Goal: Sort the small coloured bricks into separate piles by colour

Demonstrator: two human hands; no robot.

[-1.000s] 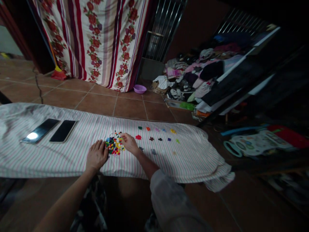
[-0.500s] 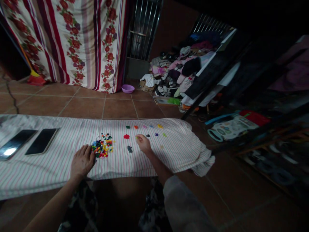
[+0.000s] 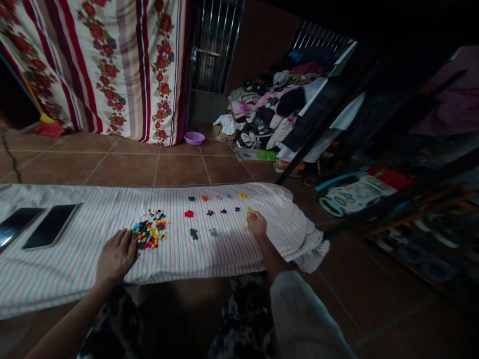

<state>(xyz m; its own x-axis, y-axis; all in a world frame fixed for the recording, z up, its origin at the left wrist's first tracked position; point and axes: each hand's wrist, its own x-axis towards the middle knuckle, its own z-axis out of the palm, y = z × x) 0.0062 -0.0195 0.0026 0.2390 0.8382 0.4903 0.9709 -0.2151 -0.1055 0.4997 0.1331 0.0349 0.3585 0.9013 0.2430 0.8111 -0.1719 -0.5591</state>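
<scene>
A mixed heap of small coloured pieces (image 3: 151,230) lies on the striped cloth (image 3: 168,259). My left hand (image 3: 117,253) rests flat at the heap's left edge, fingers stretched out. To the right, small groups sorted by colour stand in rows, among them a red group (image 3: 189,214), a dark grey group (image 3: 193,233), a green group (image 3: 191,198) and a yellow group (image 3: 243,196). My right hand (image 3: 257,223) is pinched at the light green pieces (image 3: 249,210) on the right; whatever its fingertips hold is too small to make out.
Two phones, one (image 3: 52,226) nearer the heap and one (image 3: 18,225) at the left edge, lie on the cloth. Beyond it are a purple basin (image 3: 194,138), a floral curtain (image 3: 129,70) and piled clothes (image 3: 269,107).
My right hand has moved right, from beside the red group to the light green pieces. My left hand stays by the heap. The view has shifted slightly.
</scene>
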